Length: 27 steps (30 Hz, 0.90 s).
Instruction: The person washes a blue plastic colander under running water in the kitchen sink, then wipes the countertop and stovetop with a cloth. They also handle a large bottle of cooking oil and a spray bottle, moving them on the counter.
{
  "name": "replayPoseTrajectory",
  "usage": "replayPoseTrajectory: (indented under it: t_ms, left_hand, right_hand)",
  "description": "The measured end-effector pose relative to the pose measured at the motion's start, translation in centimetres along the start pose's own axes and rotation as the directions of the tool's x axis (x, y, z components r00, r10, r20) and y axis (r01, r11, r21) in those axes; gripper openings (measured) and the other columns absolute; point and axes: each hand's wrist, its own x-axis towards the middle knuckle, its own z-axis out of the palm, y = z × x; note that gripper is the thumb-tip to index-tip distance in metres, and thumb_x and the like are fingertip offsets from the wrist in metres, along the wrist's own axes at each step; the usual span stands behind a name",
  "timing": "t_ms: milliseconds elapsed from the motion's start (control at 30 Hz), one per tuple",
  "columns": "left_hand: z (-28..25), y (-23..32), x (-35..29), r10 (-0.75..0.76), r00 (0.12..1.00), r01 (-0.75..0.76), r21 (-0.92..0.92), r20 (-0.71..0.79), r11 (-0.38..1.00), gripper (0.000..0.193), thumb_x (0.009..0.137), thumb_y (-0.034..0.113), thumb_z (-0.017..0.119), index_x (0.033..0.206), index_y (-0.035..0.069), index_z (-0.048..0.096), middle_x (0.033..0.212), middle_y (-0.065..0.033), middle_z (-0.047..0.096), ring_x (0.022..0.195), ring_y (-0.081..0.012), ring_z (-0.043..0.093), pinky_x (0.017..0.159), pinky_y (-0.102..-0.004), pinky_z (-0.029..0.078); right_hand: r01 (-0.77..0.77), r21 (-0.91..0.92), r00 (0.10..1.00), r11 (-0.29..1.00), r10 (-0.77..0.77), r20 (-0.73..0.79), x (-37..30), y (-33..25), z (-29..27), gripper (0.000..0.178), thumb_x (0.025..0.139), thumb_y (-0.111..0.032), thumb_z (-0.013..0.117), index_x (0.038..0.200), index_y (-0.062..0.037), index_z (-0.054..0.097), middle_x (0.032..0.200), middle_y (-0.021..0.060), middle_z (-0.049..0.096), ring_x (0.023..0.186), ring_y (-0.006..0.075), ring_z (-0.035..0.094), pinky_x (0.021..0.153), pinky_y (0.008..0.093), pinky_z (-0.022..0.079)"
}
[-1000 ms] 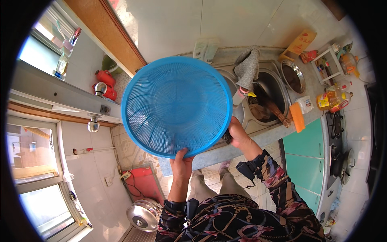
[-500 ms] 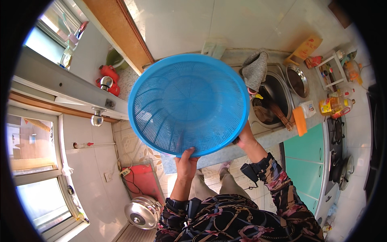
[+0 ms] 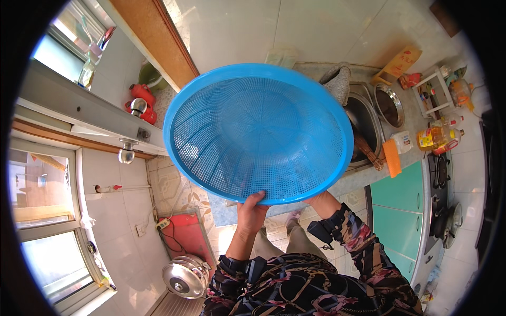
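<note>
Blue colander (image 3: 258, 126), wide and finely meshed, is held up in front of the person, tilted so that its inside faces the camera. Left hand (image 3: 251, 212) is clamped on its near rim, thumb lapped over the edge onto the mesh. Right hand (image 3: 322, 204) is at the rim just right of that grip, its fingers hidden underneath, so I cannot tell how tightly they close. Beyond the grip and to the right, past the colander's edge, is a metal sink (image 3: 363, 113) with a long brown item (image 3: 370, 155) reaching over its front edge. Farther right of the grip, an oil bottle (image 3: 428, 138) carries a yellow label whose print is too small to read. Near it, a white packet (image 3: 402, 141) stands beside an orange cloth (image 3: 391, 158). Farthest beyond the grip on that side, an orange carton (image 3: 399, 64) leaning by the wall shows red printed marks, also blurred
</note>
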Motion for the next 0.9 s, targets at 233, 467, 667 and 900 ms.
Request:
replayPoseTrajectory:
  t_ms: [233,467,667,900]
  left_hand:
    - [0.2,-0.2,0.0,-0.023,0.999,0.023,0.002,-0.029,1.0,0.048,0.082,-0.002,0.047,0.128,-0.007,0.035,0.122,-0.0194,0.051,0.109,-0.0326,0.056,0.09,-0.0471,0.051]
    - [0.7,-0.1,0.0,-0.012,0.999,0.012,0.012,-0.032,1.0,0.047,0.082,-0.001,0.049,0.127,-0.006,0.037,0.118,-0.0177,0.054,0.104,-0.0299,0.059,0.088,-0.0451,0.052]
    - [-0.5,-0.2,0.4,-0.037,0.999,0.036,-0.029,-0.035,0.999,0.046,0.082,0.0,0.052,0.126,-0.005,0.039,0.116,-0.016,0.054,0.101,-0.0283,0.06,0.086,-0.0442,0.053]
    - [-3.2,0.3,2.9,0.144,0.987,-0.133,0.147,-0.069,0.98,0.037,0.087,-0.002,0.051,0.123,0.002,0.047,0.119,-0.0107,0.055,0.105,-0.0258,0.058,0.085,-0.0397,0.051]
  right_hand:
    - [0.093,0.046,0.991,0.995,-0.097,0.094,0.1,0.0,0.3,0.039,0.092,-0.02,0.056,0.125,-0.0006,0.049,0.115,0.0134,0.059,0.095,0.0204,0.062,0.078,0.0312,0.058]
    - [0.116,0.034,0.99,0.993,-0.118,0.078,0.0,-0.3,-0.4,0.04,0.092,-0.019,0.057,0.126,-0.001,0.049,0.115,0.0132,0.059,0.096,0.0201,0.062,0.078,0.0306,0.058]
    - [0.381,-0.495,0.924,0.781,-0.322,0.204,0.0,-1.4,0.3,0.039,0.091,-0.015,0.058,0.126,-0.0017,0.049,0.116,0.0118,0.059,0.097,0.0179,0.061,0.081,0.0299,0.055]
    - [0.182,-0.776,0.883,0.604,-0.447,-0.141,-1.1,-6.0,2.9,0.027,0.088,-0.007,0.059,0.113,0.0012,0.056,0.094,0.0055,0.065,0.084,0.0128,0.06,0.074,0.0261,0.048]
